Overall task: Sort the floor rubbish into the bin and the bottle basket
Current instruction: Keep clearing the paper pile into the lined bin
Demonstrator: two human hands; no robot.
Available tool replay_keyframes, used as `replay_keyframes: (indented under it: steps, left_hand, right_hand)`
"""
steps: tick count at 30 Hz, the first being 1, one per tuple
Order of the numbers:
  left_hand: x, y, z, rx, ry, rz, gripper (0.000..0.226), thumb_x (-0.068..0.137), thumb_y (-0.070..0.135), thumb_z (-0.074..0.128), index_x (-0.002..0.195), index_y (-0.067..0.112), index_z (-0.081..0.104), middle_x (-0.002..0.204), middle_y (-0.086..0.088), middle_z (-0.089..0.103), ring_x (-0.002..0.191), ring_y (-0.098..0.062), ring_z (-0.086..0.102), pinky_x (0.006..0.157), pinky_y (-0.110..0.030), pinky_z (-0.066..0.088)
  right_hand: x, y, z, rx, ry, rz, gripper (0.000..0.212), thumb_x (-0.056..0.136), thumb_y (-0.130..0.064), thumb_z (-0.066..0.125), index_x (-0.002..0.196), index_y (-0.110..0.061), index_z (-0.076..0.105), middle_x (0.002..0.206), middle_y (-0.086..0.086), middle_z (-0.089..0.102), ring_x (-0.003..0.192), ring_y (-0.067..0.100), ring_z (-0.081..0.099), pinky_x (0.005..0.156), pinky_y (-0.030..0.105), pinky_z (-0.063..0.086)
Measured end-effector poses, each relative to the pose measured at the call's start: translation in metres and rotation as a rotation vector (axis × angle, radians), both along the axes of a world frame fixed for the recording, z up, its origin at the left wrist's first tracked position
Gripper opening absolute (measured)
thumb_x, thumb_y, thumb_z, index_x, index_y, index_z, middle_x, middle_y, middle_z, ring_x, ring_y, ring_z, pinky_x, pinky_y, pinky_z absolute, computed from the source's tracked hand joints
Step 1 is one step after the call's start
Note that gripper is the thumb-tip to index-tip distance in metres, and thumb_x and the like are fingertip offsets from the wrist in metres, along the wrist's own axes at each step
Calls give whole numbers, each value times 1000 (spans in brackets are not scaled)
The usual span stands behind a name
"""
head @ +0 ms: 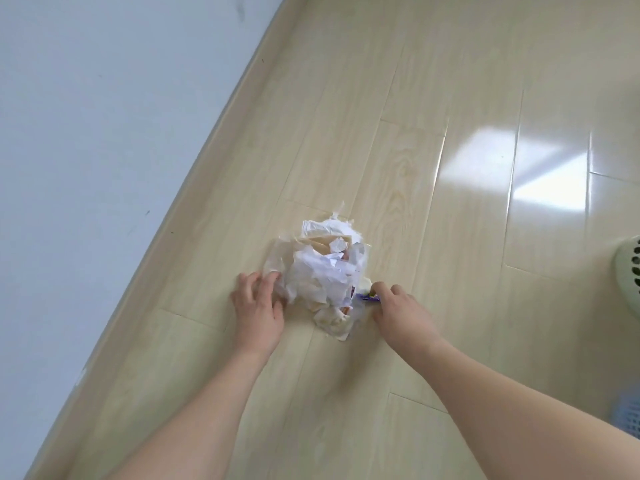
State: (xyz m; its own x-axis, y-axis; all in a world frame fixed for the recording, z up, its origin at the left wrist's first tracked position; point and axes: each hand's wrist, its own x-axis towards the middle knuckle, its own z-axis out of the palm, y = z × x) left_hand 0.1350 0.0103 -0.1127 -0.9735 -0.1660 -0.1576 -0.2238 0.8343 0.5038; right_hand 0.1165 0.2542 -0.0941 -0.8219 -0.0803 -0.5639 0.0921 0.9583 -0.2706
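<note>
left hand (258,308) fingers curled into pile's left side | right hand (398,310) pinching purple wrapper (369,297) at right | rubbish pile (327,271) between hands, mid-floor (381,98), just ahead; both equally near

- The pale green perforated plastic basket (631,275) is cut off by the right edge; only a curved piece of its wall shows.
- A blue latticed plastic container (627,415) at the lower right is mostly hidden behind the right forearm and cropped by the edge.
- The left hand (258,306) has fingertips buried in the heap of crumpled white and tan paper rubbish (327,271).
- The small purple wrapper (369,296) is too blurred to read.
</note>
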Motion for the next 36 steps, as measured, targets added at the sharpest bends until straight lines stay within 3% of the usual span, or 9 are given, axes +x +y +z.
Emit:
replay_keyframes:
  steps: [5, 9, 12, 16, 18, 22, 26, 30, 36]
  left_hand:
    - [6, -3, -8, 14, -13, 35, 20, 85, -9, 56, 101, -1, 65, 136, -19, 47, 128, -47, 36, 106, -53, 36]
    - [3, -3, -1, 40, 65, 68, 29, 77, -13, 60, 105, -4, 58, 118, -20, 55, 114, -44, 48, 98, -50, 40]
    - [2, 1, 0, -87, 65, -8, 44, 75, -10, 61, 117, 2, 60, 125, -17, 54, 115, -39, 49, 101, -49, 38]
    - [15, 11, -7, -174, -27, 232, 19, 83, 1, 62, 101, 7, 66, 120, -17, 51, 102, -38, 48, 93, -43, 35]
    - [28, 13, -8, -111, -107, 334, 16, 87, 0, 56, 101, 4, 64, 115, -19, 50, 99, -38, 46, 91, -42, 33]
    - [51, 15, 4, -29, -288, 302, 24, 84, -9, 44, 99, 2, 59, 109, -19, 55, 95, -38, 52, 78, -42, 40]
    - [45, 34, 57, 220, -433, 394, 20, 85, 0, 43, 89, 12, 59, 97, -8, 63, 80, -29, 58, 68, -33, 48]
    - [17, 96, 147, 512, -567, 155, 21, 88, -2, 44, 79, 15, 54, 90, -6, 57, 60, -20, 49, 54, -26, 44]
    - [-6, 233, 288, 514, -524, -283, 24, 86, -7, 46, 77, 14, 53, 63, -4, 52, 53, -16, 45, 49, -21, 39]
  right_hand:
    - [0, -5, -6, 46, 26, 35, 3, 96, -16, 41, 98, -18, 41, 101, 1, 52, 89, 25, 52, 67, 34, 41]
    - [8, -7, -7, 44, -86, -92, 15, 92, -9, 37, 80, -17, 34, 81, -1, 46, 71, 23, 46, 57, 32, 33]
    - [16, -5, -6, 27, -183, -189, 23, 91, -11, 38, 71, -19, 32, 73, -2, 45, 63, 21, 46, 50, 30, 30]
    - [26, 0, 7, 40, -256, -163, 20, 86, -9, 41, 71, -18, 33, 73, -2, 46, 57, 14, 42, 48, 27, 29]
    - [31, 2, 18, 25, -266, -160, 17, 84, -10, 41, 71, -17, 33, 73, -2, 47, 58, 15, 42, 48, 27, 29]
    - [45, 3, 57, -4, -253, -141, 16, 84, -12, 42, 71, -18, 34, 75, -3, 46, 59, 16, 42, 49, 26, 30]
    - [54, 19, 113, -42, -247, -115, 3, 86, -15, 42, 84, -14, 44, 78, -2, 49, 65, 18, 45, 51, 27, 31]
    - [66, 70, 178, -12, -169, -190, 6, 87, -16, 43, 90, -13, 47, 80, 1, 51, 73, 23, 49, 53, 26, 33]
    - [103, 175, 254, -89, 0, -441, 20, 86, -14, 46, 93, 0, 59, 83, 14, 66, 67, 28, 62, 60, 30, 47]
